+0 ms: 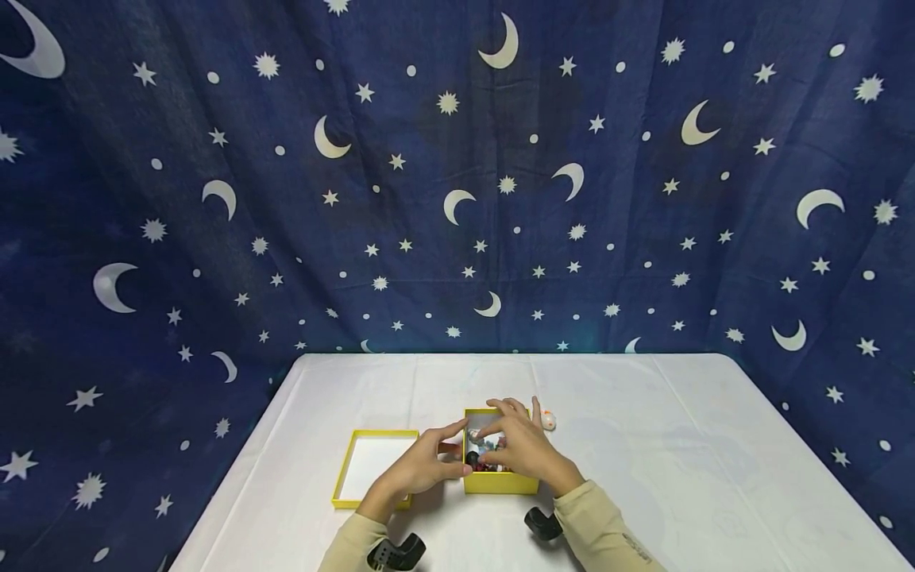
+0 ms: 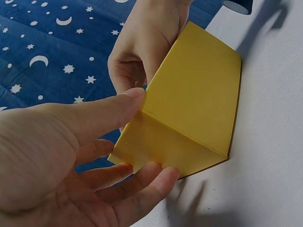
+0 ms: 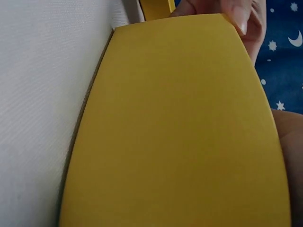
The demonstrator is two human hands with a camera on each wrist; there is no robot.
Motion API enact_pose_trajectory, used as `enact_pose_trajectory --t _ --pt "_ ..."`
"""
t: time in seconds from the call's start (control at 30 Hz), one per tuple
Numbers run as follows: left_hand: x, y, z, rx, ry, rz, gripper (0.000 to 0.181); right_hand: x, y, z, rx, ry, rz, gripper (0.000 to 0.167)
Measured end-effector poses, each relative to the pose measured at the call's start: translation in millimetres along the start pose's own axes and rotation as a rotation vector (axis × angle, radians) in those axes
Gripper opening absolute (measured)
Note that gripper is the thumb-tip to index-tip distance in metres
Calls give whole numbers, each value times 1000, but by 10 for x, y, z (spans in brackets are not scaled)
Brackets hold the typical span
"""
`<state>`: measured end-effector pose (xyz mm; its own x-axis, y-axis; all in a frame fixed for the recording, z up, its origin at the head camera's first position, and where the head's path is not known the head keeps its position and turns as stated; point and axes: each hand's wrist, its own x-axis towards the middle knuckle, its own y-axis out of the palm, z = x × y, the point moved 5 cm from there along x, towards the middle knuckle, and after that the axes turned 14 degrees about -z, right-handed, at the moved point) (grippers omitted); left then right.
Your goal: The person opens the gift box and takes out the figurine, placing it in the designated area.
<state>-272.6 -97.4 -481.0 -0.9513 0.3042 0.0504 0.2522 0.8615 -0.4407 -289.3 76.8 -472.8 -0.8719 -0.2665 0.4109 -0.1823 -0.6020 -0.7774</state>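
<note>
An uncovered yellow box stands on the table with small, dark and light mixed items inside. At its left side, my left hand grips it, thumb at the near corner and index finger at the far one. The left wrist view shows the thumb on the box's edge and fingertips against its yellow wall. Over the opening, my right hand reaches in from the right, thumb and index finger apart. Nothing held shows between them. The box's outer wall hides the right fingers in the right wrist view.
A shallow yellow lid with a white inside lies left of the box. Just beyond the box's right side is a small white and orange item. A white cloth covers the table; behind it hangs a blue curtain with moons and stars.
</note>
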Motion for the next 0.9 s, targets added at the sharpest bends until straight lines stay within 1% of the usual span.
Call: enact_pose_trajectory --t 0.13,0.37,0.5,0.63,0.83,0.9 --pt "6 0 2 -5 -1 5 77 18 32 52 -61 -14 29 31" --pt "3 2 3 -11 3 4 78 19 91 127 -110 -21 94 29" --pt "-2 0 -4 -11 2 1 79 20 101 160 -142 -22 117 29" --pt "-4 1 -6 -9 -5 0 79 30 92 196 -154 -5 134 29" --pt "-8 2 -12 -14 -10 0 78 58 103 246 -161 22 138 18" --pt "-10 4 -11 -16 -11 2 78 59 118 250 -181 35 134 17"
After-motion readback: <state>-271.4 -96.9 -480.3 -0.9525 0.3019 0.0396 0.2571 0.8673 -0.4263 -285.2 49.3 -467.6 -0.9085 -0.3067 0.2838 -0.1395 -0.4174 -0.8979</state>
